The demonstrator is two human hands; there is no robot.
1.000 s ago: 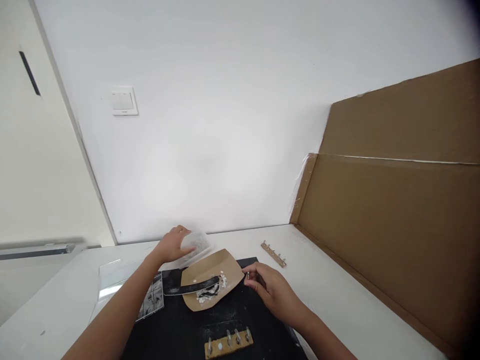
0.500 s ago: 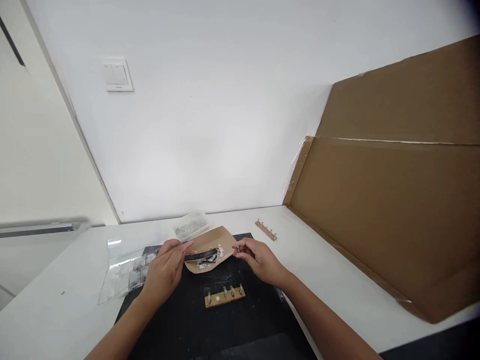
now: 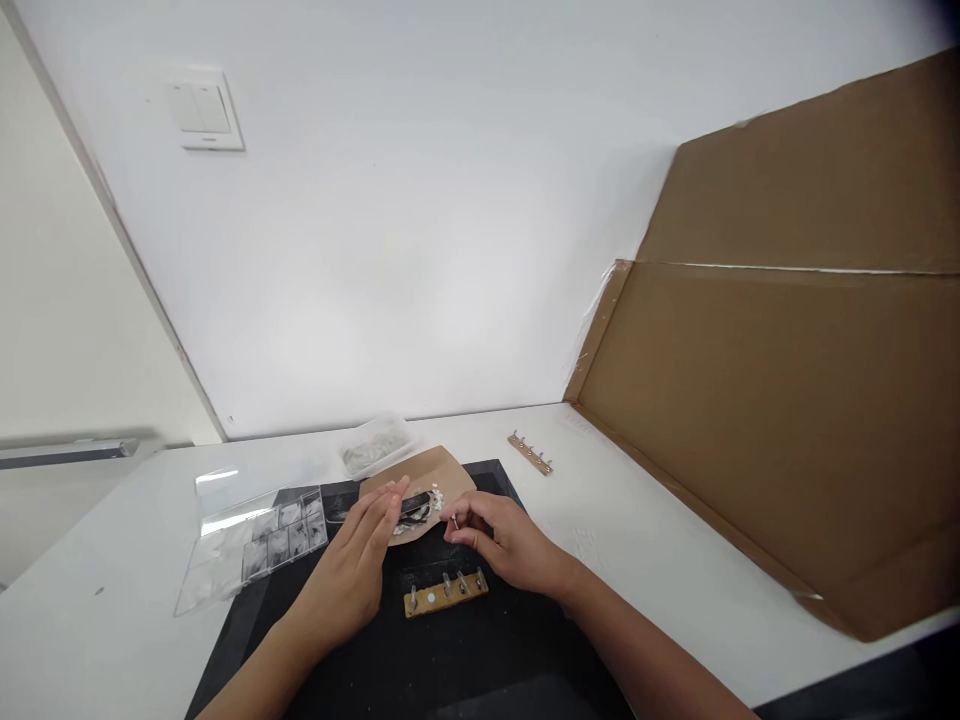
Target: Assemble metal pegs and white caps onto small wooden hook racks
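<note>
My left hand (image 3: 356, 560) is closed, fingers together, around a long black strip-like tool (image 3: 417, 503) whose tip reaches over a brown paper tray (image 3: 431, 463). Small white pieces (image 3: 438, 496) lie in that tray beside the tool's tip. My right hand (image 3: 502, 535) pinches a small metal piece (image 3: 455, 521) between thumb and fingertips at the tray's right edge. Below both hands, a cork-coloured bar (image 3: 450, 598) carries several upright clear nail tips and a white dot (image 3: 431, 598) between two of them.
A clear compartment box (image 3: 259, 545) with its lid raised stands left. Behind the paper tray is a white container (image 3: 375, 450). A second bar with pegs (image 3: 530, 453) lies at back right. A black mat (image 3: 450, 670) covers the desk's middle; cardboard (image 3: 750, 420) borders the right.
My left hand has moved right and lower over the black tool, its fingers straighter. My right hand, still pinching the metal piece, has shifted slightly left and down. The camera view has shifted a little.
</note>
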